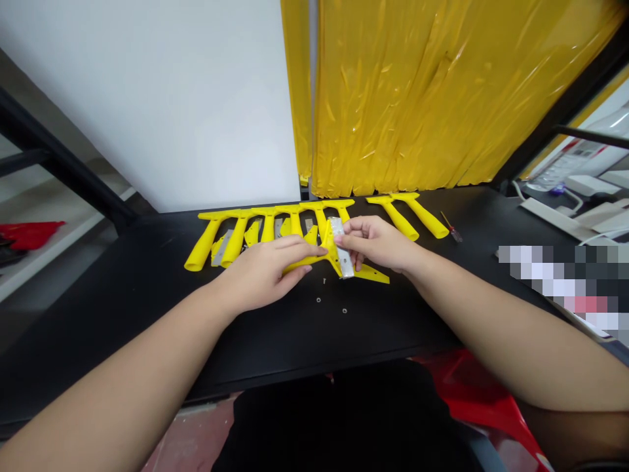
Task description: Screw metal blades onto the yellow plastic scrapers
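Observation:
My left hand (268,272) is closed around the handle of a yellow scraper (332,254), which lies sideways just above the black table. Between the thumb and fingers of my right hand (378,244) is a silvery metal blade (346,263) with holes, held against the scraper's head. Whether the blade is fastened there, I cannot tell. A flat yellow plate (374,275) lies on the table below my right hand. In front of the scraper are a small screw (324,281) and two small nuts, a nearer nut (344,311) and a farther nut (318,299).
Several yellow scraper handles (202,245) stand in a row along the back, with metal blades and yellow plates among them. Two more handles (426,215) lie right of the row, beside a screwdriver (457,235). Yellow plastic sheeting (393,98) and a white panel (196,98) rise behind the black table (275,341).

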Available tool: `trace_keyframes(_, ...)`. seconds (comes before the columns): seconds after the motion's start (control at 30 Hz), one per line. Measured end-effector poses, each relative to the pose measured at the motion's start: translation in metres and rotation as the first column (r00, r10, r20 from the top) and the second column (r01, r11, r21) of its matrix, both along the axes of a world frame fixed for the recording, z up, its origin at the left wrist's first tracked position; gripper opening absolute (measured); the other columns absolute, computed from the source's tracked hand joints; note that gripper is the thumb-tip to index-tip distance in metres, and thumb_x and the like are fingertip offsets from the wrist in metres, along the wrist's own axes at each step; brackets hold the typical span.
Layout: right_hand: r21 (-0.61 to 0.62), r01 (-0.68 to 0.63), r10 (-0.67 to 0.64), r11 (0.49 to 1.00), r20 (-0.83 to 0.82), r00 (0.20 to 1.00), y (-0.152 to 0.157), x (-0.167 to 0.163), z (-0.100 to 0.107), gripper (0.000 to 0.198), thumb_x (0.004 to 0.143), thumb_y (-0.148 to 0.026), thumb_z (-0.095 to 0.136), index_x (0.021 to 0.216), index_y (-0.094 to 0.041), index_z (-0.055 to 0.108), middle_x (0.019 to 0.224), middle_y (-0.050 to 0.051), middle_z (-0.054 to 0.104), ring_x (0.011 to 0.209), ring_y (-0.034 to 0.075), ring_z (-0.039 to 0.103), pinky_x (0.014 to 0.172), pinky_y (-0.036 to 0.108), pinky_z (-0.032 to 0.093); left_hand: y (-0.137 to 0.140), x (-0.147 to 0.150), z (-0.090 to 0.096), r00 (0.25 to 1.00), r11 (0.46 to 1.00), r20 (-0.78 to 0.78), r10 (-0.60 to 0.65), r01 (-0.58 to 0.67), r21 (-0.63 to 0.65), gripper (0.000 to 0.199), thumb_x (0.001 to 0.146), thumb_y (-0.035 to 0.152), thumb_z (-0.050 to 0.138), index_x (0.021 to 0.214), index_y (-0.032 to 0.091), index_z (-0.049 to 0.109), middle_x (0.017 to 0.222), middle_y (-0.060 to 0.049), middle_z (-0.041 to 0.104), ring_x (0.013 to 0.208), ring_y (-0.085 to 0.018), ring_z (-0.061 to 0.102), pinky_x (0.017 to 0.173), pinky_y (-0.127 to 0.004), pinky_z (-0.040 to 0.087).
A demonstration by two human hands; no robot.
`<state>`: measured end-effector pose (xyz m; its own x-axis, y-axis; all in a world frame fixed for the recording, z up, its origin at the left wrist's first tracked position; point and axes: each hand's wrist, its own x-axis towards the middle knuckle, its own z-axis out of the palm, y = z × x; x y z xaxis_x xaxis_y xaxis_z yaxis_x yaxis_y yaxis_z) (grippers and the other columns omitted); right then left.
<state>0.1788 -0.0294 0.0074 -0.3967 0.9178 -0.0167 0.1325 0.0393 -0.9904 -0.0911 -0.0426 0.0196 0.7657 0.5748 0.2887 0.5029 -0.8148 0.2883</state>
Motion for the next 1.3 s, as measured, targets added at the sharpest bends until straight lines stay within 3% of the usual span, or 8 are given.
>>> trace_keyframes(0.3,0.027,-0.014,0.013,1.000,0.027,1.000,0.000,-0.001,0.000,0.037,0.083,-0.049,0.087,0.078,-0.020,0.065,0.058,0.000,0.071,0.047,0.012,0.068,0.047,0.022,0.060,0.000,-0.001,-0.001,1.000,1.000,-0.018,-0.010,0.010,-0.004,0.037,0.108,0.028,0.051,0.143,0.030,0.066,0.127,-0.006,0.072,0.111,-0.022,0.071,0.096,-0.035,0.057)
trace_keyframes(0.57,0.053,0.028,-0.031,0.998,0.054,0.998,-0.001,-0.008,-0.005,0.038,0.093,-0.050,0.078,0.076,-0.023,0.058,0.055,-0.001,0.067,0.044,0.014,0.063,0.042,0.025,0.055,-0.013,0.009,0.005,0.984,0.992,-0.171,0.040,-0.018,0.127,0.048,0.107,0.025,0.044,0.150,0.036,0.059,0.111,-0.003,0.069,0.075,-0.014,0.063,0.063,-0.027,0.046)
trace_keyframes(0.77,0.072,-0.007,0.004,0.997,0.047,0.999,-0.007,-0.016,-0.002,0.042,0.091,-0.056,0.079,0.075,-0.025,0.055,0.052,-0.003,0.064,0.043,0.014,0.063,0.041,0.025,0.053,-0.017,0.011,0.005,0.971,0.984,-0.234,0.054,-0.011,0.180,0.046,0.108,0.026,0.042,0.148,0.038,0.062,0.101,-0.002,0.064,0.064,-0.012,0.054,0.058,-0.027,0.040)
trace_keyframes(0.93,0.141,-0.010,-0.027,0.990,0.258,0.966,-0.008,0.008,0.014,0.036,0.102,-0.048,0.059,0.077,-0.022,0.063,0.062,0.001,0.068,0.047,0.013,0.060,0.043,0.025,0.048,-0.015,0.010,0.005,0.973,0.989,-0.227,0.045,-0.013,0.144,0.046,0.109,0.026,0.042,0.149,0.038,0.063,0.099,-0.002,0.063,0.064,-0.012,0.054,0.057,-0.026,0.039)
trace_keyframes(1.03,0.261,-0.153,-0.017,0.953,0.551,0.835,-0.008,0.030,0.025,0.019,0.093,-0.036,0.071,0.081,-0.021,0.074,0.072,0.003,0.073,0.059,0.014,0.063,0.054,0.028,0.047,-0.013,0.008,0.005,0.975,0.993,-0.216,0.057,-0.033,0.112,0.046,0.109,0.028,0.044,0.150,0.040,0.062,0.099,-0.002,0.064,0.069,-0.013,0.058,0.058,-0.026,0.039)
trace_keyframes(1.17,0.103,-0.292,0.068,0.951,0.849,0.523,-0.007,0.039,0.030,0.022,0.076,-0.036,0.088,0.089,-0.022,0.078,0.081,0.002,0.075,0.068,0.018,0.066,0.061,0.031,0.044,-0.011,0.005,0.006,0.976,0.995,-0.211,0.062,-0.045,0.084,0.047,0.109,0.028,0.046,0.151,0.040,0.062,0.099,-0.001,0.065,0.074,-0.014,0.061,0.062,-0.026,0.043)
trace_keyframes(1.23,0.062,-0.301,0.082,0.951,0.893,0.443,-0.008,0.034,0.030,0.025,0.076,-0.037,0.088,0.092,-0.022,0.076,0.086,0.001,0.074,0.072,0.018,0.065,0.062,0.031,0.043,-0.010,0.004,0.006,0.976,0.996,-0.210,0.063,-0.049,0.068,0.046,0.109,0.028,0.045,0.151,0.039,0.062,0.101,-0.001,0.066,0.076,-0.014,0.063,0.065,-0.026,0.045)
trace_keyframes(1.3,0.047,-0.298,0.084,0.953,0.907,0.412,-0.008,0.030,0.030,0.024,0.079,-0.038,0.086,0.092,-0.022,0.073,0.088,0.001,0.072,0.074,0.018,0.064,0.063,0.031,0.042,-0.009,0.003,0.006,0.977,0.997,-0.204,0.059,-0.049,0.055,0.046,0.109,0.028,0.046,0.150,0.038,0.063,0.103,-0.002,0.067,0.079,-0.014,0.064,0.067,-0.026,0.047)
